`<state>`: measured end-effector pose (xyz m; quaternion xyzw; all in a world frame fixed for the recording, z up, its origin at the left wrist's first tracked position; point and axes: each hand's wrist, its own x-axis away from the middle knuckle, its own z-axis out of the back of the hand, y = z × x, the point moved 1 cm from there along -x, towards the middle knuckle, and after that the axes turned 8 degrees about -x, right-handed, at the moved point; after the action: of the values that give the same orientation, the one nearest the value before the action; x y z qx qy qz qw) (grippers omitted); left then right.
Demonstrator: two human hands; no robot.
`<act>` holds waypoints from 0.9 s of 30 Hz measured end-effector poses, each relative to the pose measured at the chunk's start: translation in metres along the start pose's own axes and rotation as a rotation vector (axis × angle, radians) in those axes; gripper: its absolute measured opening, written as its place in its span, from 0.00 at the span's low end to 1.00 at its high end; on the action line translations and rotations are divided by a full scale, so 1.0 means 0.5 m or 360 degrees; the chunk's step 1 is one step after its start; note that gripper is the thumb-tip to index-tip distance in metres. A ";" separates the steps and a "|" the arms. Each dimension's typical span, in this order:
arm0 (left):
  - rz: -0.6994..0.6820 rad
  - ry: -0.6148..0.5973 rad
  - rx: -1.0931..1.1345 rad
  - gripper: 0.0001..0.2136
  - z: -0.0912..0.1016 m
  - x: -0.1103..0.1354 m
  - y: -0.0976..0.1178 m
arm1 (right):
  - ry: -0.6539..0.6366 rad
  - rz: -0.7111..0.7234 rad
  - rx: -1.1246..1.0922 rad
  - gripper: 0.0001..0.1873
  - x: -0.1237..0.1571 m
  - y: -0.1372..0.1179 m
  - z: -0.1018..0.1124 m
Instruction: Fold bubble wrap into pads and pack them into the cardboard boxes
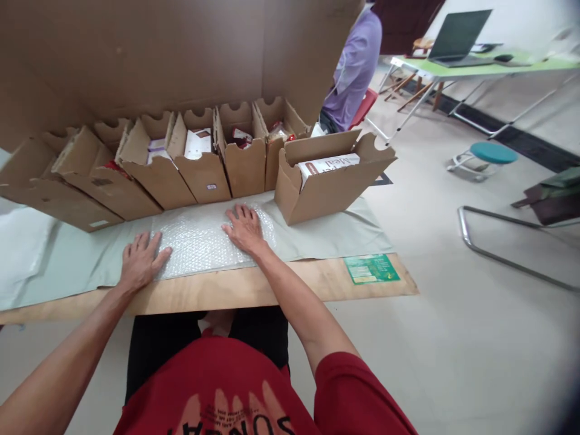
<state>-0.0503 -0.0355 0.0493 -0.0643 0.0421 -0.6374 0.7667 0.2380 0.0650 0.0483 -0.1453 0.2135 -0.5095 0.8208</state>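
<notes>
A sheet of bubble wrap (199, 241) lies flat on the pale green cloth (326, 232) that covers the wooden table (290, 284). My left hand (141, 260) rests palm down on the sheet's left edge, fingers spread. My right hand (245, 229) presses flat on the sheet's right part, fingers stretched out. Neither hand holds anything. Just right of my right hand stands an open cardboard box (326, 181) with a white packet (328, 164) inside.
A row of several open cardboard boxes (181, 163) with packets lines the back of the table under a big cardboard panel (158, 54). A green card (371, 269) lies at the table's right corner. A person in a purple shirt (356, 66) sits behind. A teal stool (492, 154), a green table (480, 66) with a laptop (457, 36) stand right.
</notes>
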 end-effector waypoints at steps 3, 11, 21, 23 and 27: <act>0.0006 -0.0022 -0.0006 0.33 -0.002 -0.001 -0.002 | 0.0021 0.0008 -0.0009 0.27 0.004 0.002 -0.001; 0.0034 0.0004 -0.0040 0.31 0.004 0.006 0.011 | 0.0061 -0.0200 0.0035 0.31 0.028 0.023 0.020; 0.0158 0.0273 -0.0026 0.30 0.064 -0.012 0.102 | 0.0053 -0.0086 0.0037 0.26 0.066 0.074 0.063; -0.0084 0.0382 0.0050 0.28 0.086 -0.029 0.189 | 0.0047 -0.0088 0.0049 0.26 0.066 0.075 0.063; -0.0698 0.0166 0.0183 0.28 0.098 -0.070 0.352 | 0.0050 -0.0096 0.0087 0.26 0.060 0.076 0.058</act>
<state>0.1213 0.0327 0.0703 0.0049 0.0305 -0.7925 0.6091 0.2935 0.0551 0.0500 -0.1212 0.2079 -0.5417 0.8054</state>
